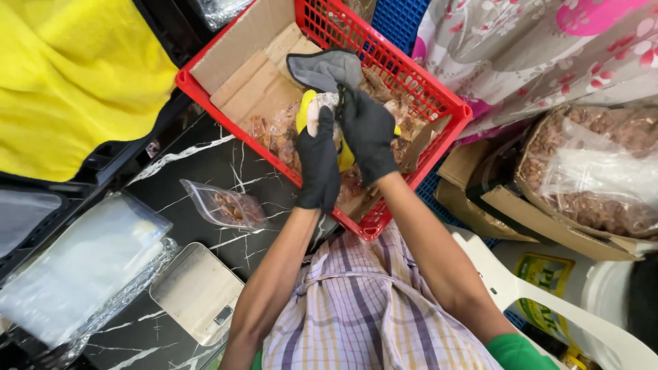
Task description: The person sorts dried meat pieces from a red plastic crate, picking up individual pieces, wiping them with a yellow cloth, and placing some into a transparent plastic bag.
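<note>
Both my hands wear black gloves and meet over a red plastic basket (439, 103) lined with cardboard. My left hand (319, 161) and my right hand (368, 133) together grip a small clear bag (322, 109) of brown pieces, with a yellow scoop-like thing (303, 113) showing behind it. A grey cloth (322, 68) lies in the basket just beyond my fingers. Loose brown pieces and filled bags cover the basket floor (274, 130).
A filled zip bag (226, 205) lies on the black marble table. A small metal scale (199, 291) and a stack of empty clear bags (75, 267) sit at left. A large open sack of brown pieces (589, 171) stands at right beside cardboard boxes. Yellow cloth (75, 75) lies at top left.
</note>
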